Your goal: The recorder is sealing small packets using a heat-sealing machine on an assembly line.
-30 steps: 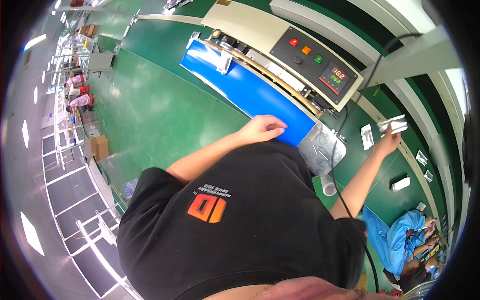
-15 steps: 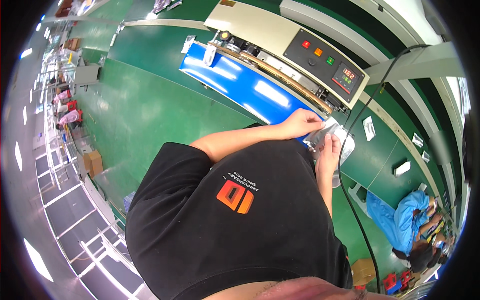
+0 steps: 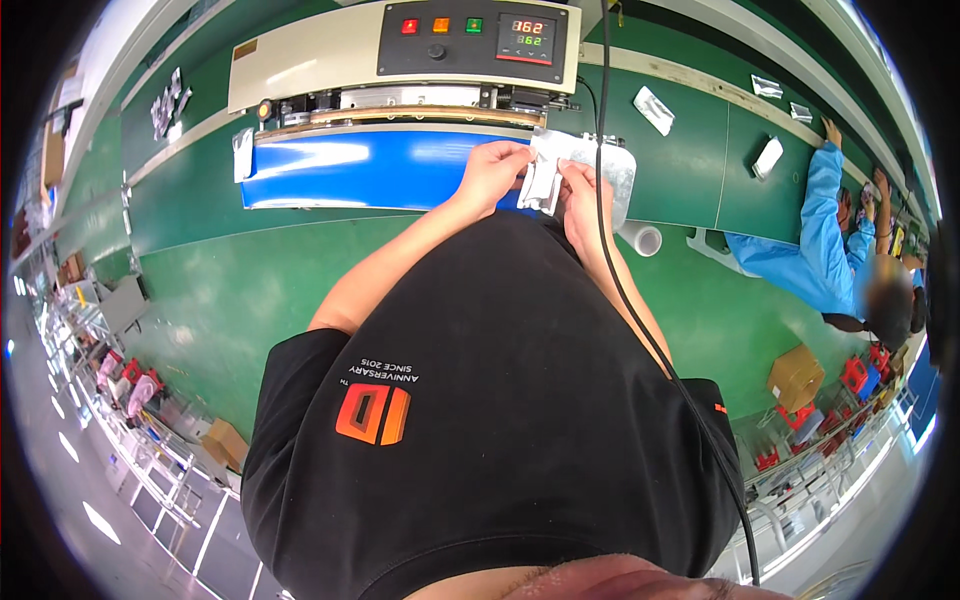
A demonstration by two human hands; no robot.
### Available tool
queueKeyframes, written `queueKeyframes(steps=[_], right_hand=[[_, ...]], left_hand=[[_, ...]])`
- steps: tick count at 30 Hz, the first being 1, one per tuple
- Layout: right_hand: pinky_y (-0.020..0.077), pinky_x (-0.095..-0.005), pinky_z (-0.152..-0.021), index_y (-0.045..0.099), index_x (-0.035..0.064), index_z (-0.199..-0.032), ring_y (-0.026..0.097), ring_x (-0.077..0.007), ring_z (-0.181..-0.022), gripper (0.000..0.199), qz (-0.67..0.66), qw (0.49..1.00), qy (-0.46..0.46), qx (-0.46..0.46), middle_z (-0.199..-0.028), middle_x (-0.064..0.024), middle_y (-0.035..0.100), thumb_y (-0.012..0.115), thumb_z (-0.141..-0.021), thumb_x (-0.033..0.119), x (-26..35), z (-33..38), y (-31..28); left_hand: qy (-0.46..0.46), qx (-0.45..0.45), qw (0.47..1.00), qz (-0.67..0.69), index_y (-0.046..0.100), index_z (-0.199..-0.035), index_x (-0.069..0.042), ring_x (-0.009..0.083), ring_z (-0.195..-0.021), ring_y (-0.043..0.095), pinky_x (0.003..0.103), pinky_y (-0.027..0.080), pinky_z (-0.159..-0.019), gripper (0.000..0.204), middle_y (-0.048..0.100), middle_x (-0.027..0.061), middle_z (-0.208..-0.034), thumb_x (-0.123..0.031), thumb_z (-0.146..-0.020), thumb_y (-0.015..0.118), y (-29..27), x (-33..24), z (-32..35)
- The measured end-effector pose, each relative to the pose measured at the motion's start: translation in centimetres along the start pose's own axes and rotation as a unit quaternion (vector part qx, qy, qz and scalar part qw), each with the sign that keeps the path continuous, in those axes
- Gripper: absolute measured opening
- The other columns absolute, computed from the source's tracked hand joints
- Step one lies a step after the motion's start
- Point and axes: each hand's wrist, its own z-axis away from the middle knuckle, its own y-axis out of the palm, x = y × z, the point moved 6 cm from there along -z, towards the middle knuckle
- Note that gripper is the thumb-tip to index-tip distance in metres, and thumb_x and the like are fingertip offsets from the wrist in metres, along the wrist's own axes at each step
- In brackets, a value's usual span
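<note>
Both of my hands hold a small silvery-white pouch (image 3: 543, 182) just in front of the sealing machine. My left hand (image 3: 492, 172) pinches its left edge and my right hand (image 3: 578, 192) grips its right side. The pouch hovers over the right end of the blue conveyor belt (image 3: 360, 165) and a shiny metal plate (image 3: 612, 165). Behind it stands the cream machine body (image 3: 300, 75) with a dark control panel (image 3: 470, 38) showing coloured buttons and a lit display. My black shirt fills the lower middle of the view.
A black cable (image 3: 625, 290) runs down past my right arm. More silvery pouches (image 3: 655, 108) lie on the green bench to the right, with a tape roll (image 3: 647, 240). A person in a blue coat (image 3: 810, 250) works at the right. Cardboard boxes (image 3: 795, 375) and red items sit on the floor.
My right hand came in from the bench at the right and joined the left at the belt's end. Both now hold the pouch. The view has swung round toward the machine.
</note>
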Motion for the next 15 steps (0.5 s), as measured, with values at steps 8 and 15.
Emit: queueKeyframes(steps=[8, 15], right_hand=[[0.0448, -0.0236, -0.057, 0.063, -0.0009, -0.085, 0.057, -0.0102, -0.063, 0.013, -0.001, 1.0, 0.02, -0.011, -0.074, -0.0035, 0.061, 0.063, -0.084, 0.012, 0.1, -1.2, -0.3], [0.0459, -0.0244, -0.057, 0.063, -0.0011, -0.084, 0.058, -0.0115, -0.063, 0.013, 0.027, 0.999, 0.029, 0.006, -0.075, -0.0048, 0.062, 0.063, -0.083, 0.012, -0.1, -2.5, 0.5]], left_hand=[[-0.043, -0.03, 0.999, 0.005, 0.064, -0.092, 0.0, 0.0145, -0.076, 0.063, 0.028, 0.052, -0.067, 0.016, 0.065, 0.0075, -0.085, -0.015, -0.088, 0.06, 0.6, 0.4, -1.0], [-0.029, -0.055, 0.998, 0.0, 0.064, -0.089, -0.001, 0.0138, -0.074, 0.063, 0.028, 0.052, -0.065, 0.016, 0.066, 0.0067, -0.082, -0.016, -0.088, 0.06, -0.1, 0.0, -1.6]])
